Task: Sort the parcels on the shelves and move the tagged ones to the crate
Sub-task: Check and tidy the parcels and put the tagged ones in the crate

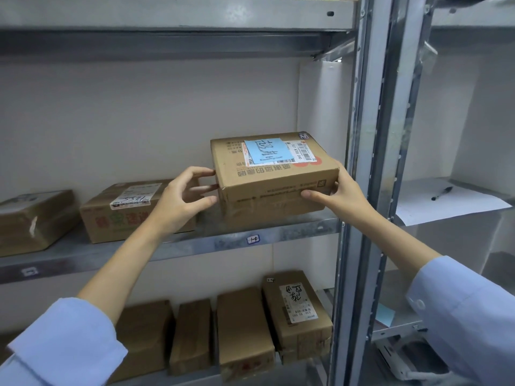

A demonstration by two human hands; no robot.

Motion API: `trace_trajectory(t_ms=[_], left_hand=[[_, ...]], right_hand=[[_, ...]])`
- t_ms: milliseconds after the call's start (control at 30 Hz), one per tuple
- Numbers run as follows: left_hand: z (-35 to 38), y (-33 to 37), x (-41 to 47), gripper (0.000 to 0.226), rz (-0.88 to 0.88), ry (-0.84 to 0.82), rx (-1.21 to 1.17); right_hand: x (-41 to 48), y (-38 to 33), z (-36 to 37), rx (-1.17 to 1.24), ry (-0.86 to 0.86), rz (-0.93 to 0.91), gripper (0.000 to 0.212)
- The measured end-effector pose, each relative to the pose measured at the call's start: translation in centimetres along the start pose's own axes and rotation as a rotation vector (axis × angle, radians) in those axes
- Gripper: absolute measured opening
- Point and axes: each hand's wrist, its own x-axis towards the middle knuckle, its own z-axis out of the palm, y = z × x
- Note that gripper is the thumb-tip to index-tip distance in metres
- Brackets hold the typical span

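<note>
- Grey metal shelving is standing around us, and its middle shelf [195,247] is carrying the parcel we are working on.
- Nearest, our light-blue sleeves [64,344] are showing at the bottom corners, beside a row of brown parcels [245,330] lying one level below.
- Our left hand [181,199] is holding its fingers curled. The tips are touching the left side of the tagged parcel [273,176], and the thumb is near its lower left corner.
- Our right hand [344,190] is grasping the right front corner, with the thumb pressing on the front face and the fingers wrapping the right side.
- The parcel is sitting at the right end of the middle shelf, near the upright post [362,162], and a blue note [267,151] is lying on its top. We cannot tell if its bottom is touching the shelf.
- We are judging this as the pick-up. We should be squeezing equally from both sides, keeping the box level, and drawing it straight toward us, away from the post.
- Farther left, two other parcels [133,210] are resting on the same shelf, apart from ours.
- The crate is not showing, so we should be finding it before turning.
</note>
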Motion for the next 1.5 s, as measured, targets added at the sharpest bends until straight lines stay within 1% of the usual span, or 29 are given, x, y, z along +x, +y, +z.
trace_trajectory(t_ms=[100, 200, 267, 367, 433, 467, 533, 600, 667, 733, 867, 1033, 1233, 1400, 1500], left_hand=[[-0.3, 0.5, 0.0, 0.045, 0.0, -0.013, -0.004], [-0.2, 1.0, 0.1, 0.057, -0.002, 0.012, 0.022], [-0.3, 1.0, 0.3, 0.078, 0.002, 0.019, 0.058], [-0.8, 0.8, 0.6, 0.122, -0.012, -0.022, 0.129], [-1.0, 0.6, 0.7, 0.135, -0.024, -0.077, 0.165], [-1.0, 0.4, 0.6, 0.135, -0.017, -0.085, 0.185], [-0.8, 0.3, 0.5, 0.128, 0.008, -0.043, 0.211], [-0.7, 0.4, 0.4, 0.114, 0.033, 0.001, 0.215], [-0.6, 0.7, 0.2, 0.096, 0.062, 0.005, 0.202], [-0.7, 0.9, 0.0, 0.084, 0.061, -0.003, 0.168], [-0.9, 0.7, -0.3, 0.075, 0.044, -0.024, 0.128], [-1.1, 0.5, -1.2, 0.072, 0.025, -0.046, 0.075], [-0.4, 0.8, -2.0, 0.087, 0.048, -0.031, 0.081], [0.4, 0.4, -2.6, 0.084, 0.04, 0.011, 0.07], [1.2, 0.1, -3.0, 0.081, 0.027, 0.05, 0.038]], right_hand=[[-0.4, -0.2, 0.0, 0.015, -0.01, -0.005, 0.084], [-0.8, -0.3, -0.1, 0.024, -0.012, -0.025, 0.083], [-1.0, -0.3, -0.5, 0.032, -0.022, -0.042, 0.085], [-1.2, -0.3, -0.9, 0.032, -0.063, -0.066, 0.092], [-1.2, -0.5, -1.0, 0.021, -0.081, -0.087, 0.095], [-1.2, -0.6, -1.1, 0.018, -0.084, -0.098, 0.096], [-1.2, -0.8, -1.3, 0.015, -0.082, -0.116, 0.096], [-1.0, -0.8, -1.4, 0.005, -0.07, -0.13, 0.091], [-0.8, -0.8, -1.3, -0.017, -0.049, -0.139, 0.085], [-0.6, -0.9, -1.0, -0.043, -0.018, -0.155, 0.082], [0.0, -1.1, -0.4, -0.03, 0.052, -0.165, 0.079], [0.6, -1.4, 0.4, -0.044, 0.064, -0.163, 0.077], [0.8, -2.0, 1.2, 0.0, 0.131, -0.144, 0.068], [0.6, -2.2, 1.8, 0.088, 0.07, -0.118, 0.057], [0.4, -2.1, 2.1, 0.092, 0.007, -0.106, 0.053]])
